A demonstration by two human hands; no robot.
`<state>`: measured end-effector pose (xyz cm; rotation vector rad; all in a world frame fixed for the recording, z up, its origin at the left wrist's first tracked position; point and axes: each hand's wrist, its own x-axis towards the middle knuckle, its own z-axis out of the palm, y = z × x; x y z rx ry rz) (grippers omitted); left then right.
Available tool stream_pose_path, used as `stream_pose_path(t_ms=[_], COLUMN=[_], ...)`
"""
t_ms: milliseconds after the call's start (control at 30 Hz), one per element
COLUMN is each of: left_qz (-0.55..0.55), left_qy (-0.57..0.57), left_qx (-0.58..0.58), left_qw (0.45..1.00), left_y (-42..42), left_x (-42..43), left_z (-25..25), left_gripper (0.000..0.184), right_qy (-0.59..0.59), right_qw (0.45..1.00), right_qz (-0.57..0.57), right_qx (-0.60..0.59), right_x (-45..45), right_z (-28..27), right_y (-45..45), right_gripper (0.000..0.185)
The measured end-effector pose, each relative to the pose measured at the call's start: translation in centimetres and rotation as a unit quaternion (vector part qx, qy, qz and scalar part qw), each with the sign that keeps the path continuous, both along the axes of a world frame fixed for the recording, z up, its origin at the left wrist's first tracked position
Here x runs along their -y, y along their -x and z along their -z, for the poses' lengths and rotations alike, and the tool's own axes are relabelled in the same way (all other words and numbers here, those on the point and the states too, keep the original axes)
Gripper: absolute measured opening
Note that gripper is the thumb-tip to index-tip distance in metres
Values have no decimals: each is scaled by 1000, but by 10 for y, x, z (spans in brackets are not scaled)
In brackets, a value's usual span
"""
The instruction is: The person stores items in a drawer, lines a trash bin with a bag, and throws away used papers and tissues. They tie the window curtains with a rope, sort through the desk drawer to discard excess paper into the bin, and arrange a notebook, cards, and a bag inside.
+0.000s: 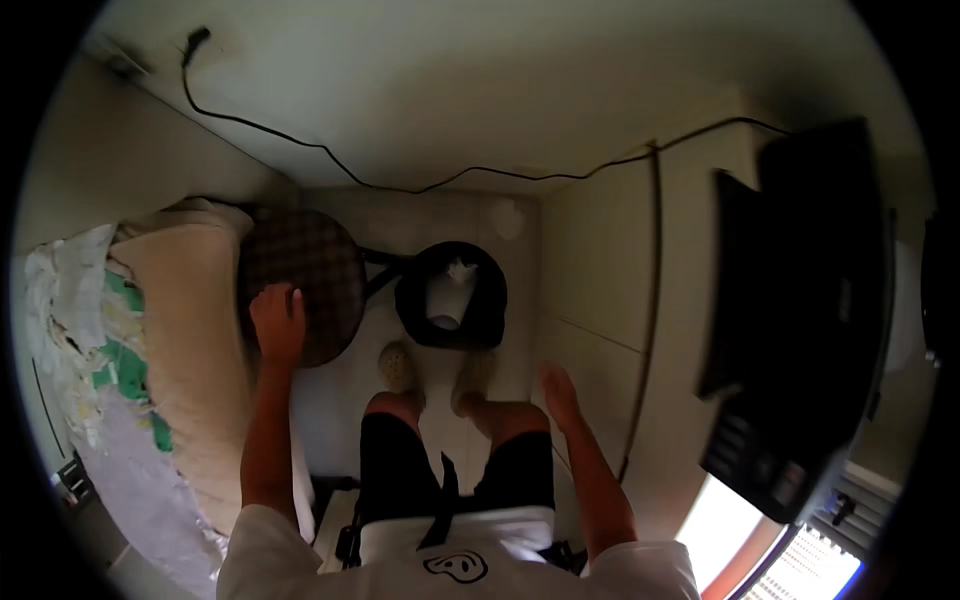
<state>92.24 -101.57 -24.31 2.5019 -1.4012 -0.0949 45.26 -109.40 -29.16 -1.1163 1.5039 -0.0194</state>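
Noting hands apart: L hand (279,322) loose, empty, over round stool (318,265) by bedding (190,330); R hand (560,395) blurred, can't tell grip. Poss. risk: leaning off-centre, we'd tip stool toward bin (488,305).

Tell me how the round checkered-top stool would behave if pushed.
The stool would probably slide rather than roll, since dark legs show beside its round top. It looks stiff, keeping an even rim. A shove at the edge might tip it, as the legs look thin.
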Motion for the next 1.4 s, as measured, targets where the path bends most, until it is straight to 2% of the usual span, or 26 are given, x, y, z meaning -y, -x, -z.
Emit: stream_pose_path(t_ms=[200,400,533,567,633,700,767,833,867,900,933,967,1033,1067,1100,1133,1167,1200,1233,1267,1300,1333,1400], left_qz=[36,22,17,16,17,19,21,37,39,40,45,49,55,62,68,66,67,67,65,64,64,74,83], left_qy=[70,47,27,21,10,-1,19,32,33,33,41,49,61,73,83,85,90,95,100,89,85,101,56], left_qx=[57,96,77,82,65,57,71,73,82,88,87,85,87,86,90,90,96,104,101,89,76,72,74], left_qw=[995,994,997,996,998,998,997,996,995,995,994,994,993,992,990,990,989,988,988,990,991,989,992], left_y=[-13,-6,-11,-12,-12,-15,-16,-13,-12,-13,-12,-12,-12,-13,-12,-13,-14,-12,-13,-14,-15,-15,-17], left_x=[-14,-20,-25,-24,-23,-23,-24,-16,-13,-12,-10,-9,-7,-8,-7,-6,-9,-10,-8,-8,-13,-16,-16], left_z=[87,89,99,100,95,97,96,88,84,80,78,75,70,70,68,68,70,70,71,70,71,71,72], left_gripper=[23,23,26,26,28,29,28,27,27,26,26,26,27,27,27,27,27,28,28,28,29,29,35], right_qy=[-18,-68,-74,-87,-109,-69,-51,60,112,113,269,419,555,568,575,526,434,434,417,240,60,72,111], right_qw=[997,992,986,977,963,955,943,978,978,979,959,907,830,822,813,843,876,819,735,837,903,907,910], right_qz=[43,59,112,156,200,248,281,166,154,149,89,26,20,-35,-89,-109,-209,-367,-510,-478,-420,-408,-396], right_qx=[66,84,98,121,144,148,172,107,87,81,25,-31,-43,-13,21,28,-1,-80,-160,-113,-65,-76,-59], right_x=[118,222,250,253,256,254,247,239,231,219,205,188,144,120,98,78,65,45,31,35,39,35,29], right_z=[166,324,394,412,436,446,427,340,299,250,204,168,121,114,115,123,155,216,250,208,157,122,49], right_y=[-63,-99,-109,-107,-104,-95,-86,-93,-96,-104,-114,-125,-152,-162,-171,-181,-180,-169,-162,-173,-186,-188,-187], right_gripper=[62,64,61,59,58,56,53,48,41,41,39,38,30,27,23,21,24,27,33,37,42,42,41])
